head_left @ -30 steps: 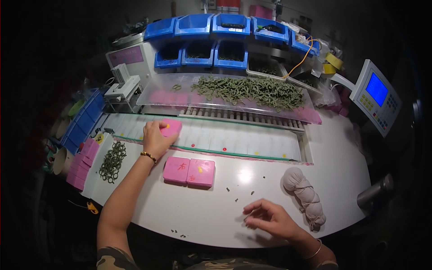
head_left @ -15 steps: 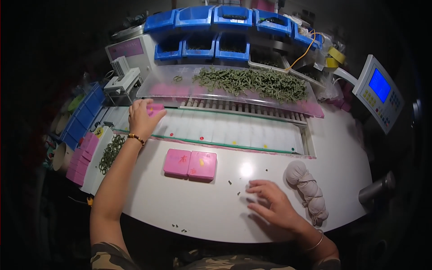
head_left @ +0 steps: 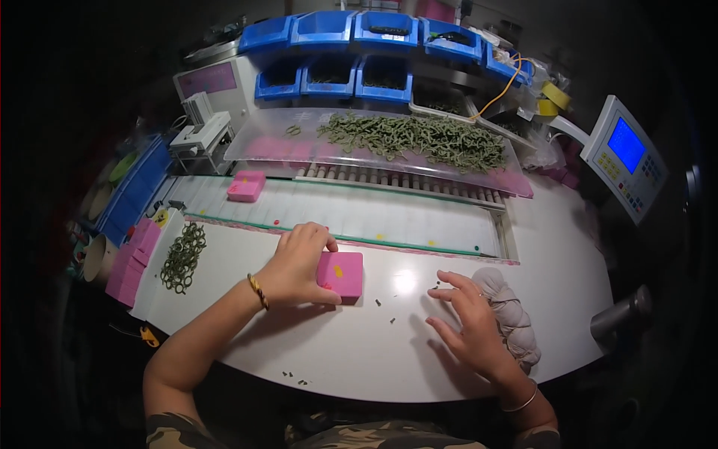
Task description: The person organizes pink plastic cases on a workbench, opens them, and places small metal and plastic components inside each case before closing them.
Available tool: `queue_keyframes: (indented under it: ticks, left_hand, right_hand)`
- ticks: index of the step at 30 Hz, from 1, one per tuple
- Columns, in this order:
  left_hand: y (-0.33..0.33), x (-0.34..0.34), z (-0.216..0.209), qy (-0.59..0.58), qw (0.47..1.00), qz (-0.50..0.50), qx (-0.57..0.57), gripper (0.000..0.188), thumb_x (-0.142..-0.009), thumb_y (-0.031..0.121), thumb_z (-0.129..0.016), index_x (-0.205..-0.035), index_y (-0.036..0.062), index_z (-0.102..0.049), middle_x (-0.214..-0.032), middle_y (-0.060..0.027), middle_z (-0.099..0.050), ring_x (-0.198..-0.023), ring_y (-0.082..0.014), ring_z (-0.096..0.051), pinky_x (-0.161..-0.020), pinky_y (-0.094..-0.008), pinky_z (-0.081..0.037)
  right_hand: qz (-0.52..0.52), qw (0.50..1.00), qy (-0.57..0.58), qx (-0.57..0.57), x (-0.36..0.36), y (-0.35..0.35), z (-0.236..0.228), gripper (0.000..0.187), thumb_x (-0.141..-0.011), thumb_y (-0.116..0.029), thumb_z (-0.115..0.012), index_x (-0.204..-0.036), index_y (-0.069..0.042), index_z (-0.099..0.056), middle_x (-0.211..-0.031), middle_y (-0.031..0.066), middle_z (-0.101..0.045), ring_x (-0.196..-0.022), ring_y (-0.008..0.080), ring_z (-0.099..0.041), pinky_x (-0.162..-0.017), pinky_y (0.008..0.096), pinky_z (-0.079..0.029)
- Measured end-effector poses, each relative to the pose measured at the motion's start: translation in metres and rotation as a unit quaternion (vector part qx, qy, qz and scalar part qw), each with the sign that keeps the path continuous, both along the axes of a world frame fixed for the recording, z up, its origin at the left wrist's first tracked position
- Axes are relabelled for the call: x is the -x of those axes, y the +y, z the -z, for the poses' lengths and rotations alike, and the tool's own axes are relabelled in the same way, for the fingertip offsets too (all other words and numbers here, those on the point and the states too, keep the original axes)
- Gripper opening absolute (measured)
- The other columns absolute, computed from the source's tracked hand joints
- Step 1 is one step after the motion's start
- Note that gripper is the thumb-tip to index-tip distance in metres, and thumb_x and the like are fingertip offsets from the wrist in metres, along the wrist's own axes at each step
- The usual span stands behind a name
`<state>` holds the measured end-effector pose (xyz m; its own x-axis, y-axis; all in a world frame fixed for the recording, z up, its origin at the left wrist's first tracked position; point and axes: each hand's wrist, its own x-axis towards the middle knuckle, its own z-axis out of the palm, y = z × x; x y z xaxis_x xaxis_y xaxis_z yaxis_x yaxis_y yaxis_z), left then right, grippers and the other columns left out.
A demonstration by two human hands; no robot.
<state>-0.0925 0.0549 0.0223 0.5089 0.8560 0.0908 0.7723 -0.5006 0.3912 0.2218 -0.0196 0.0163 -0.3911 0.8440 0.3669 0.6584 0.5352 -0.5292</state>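
Note:
My left hand (head_left: 299, 268) is curved around a pink rubber mould, thumb on the near side and fingers on the far side, hiding most of that block. Against it on the right lies a second square pink mould (head_left: 344, 275) with a yellow mark on top, flat on the white table. A third pink mould (head_left: 246, 185) rests on the white conveyor strip (head_left: 329, 209) at the far left. My right hand (head_left: 471, 325) hovers over the table with fingers apart and nothing in it, beside a twisted beige cloth bundle (head_left: 516, 323). Small dark green bits (head_left: 378, 303) are scattered nearby.
Green rings (head_left: 183, 258) sit in a white tray at left, beside stacked pink moulds (head_left: 133, 262). Beyond the conveyor, a clear sheet (head_left: 284, 153) holds a green heap (head_left: 419, 138). Blue bins (head_left: 321, 30) line the back; a control panel (head_left: 624, 157) stands right.
My left hand has left a pink mould on the conveyor and come back toward me onto the pair of moulds on the table. My right hand has shifted slightly right, toward the cloth.

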Motion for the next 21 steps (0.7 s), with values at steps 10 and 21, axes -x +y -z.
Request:
queue_keyframes:
  ticks: [10,21]
  left_hand:
    - [-0.058,-0.055,0.020,-0.301,0.953,0.038,-0.007,0.042,-0.071,0.007,-0.082,-0.106,0.0015,-0.060,-0.096,-0.0101,-0.064,-0.086,-0.0213,-0.064,-0.075,-0.0313,-0.052]
    - [-0.084,-0.081,0.029,-0.261,0.952,0.126,0.100,0.043,-0.083,0.013,-0.069,-0.123,0.0050,-0.057,-0.110,-0.0157,-0.054,-0.103,-0.0337,-0.053,-0.091,-0.0401,-0.045]
  right_hand:
    - [0.004,0.995,0.026,-0.101,0.012,-0.029,-0.007,0.028,-0.072,-0.002,-0.077,-0.095,-0.006,-0.062,-0.108,0.0126,-0.059,-0.097,0.0322,-0.057,-0.079,0.0395,-0.050]
    - [-0.035,0.992,-0.073,-0.099,0.030,-0.039,-0.007,0.028,-0.077,-0.005,-0.060,-0.104,-0.001,-0.061,-0.103,0.0124,-0.058,-0.096,0.0288,-0.056,-0.082,0.0350,-0.050]
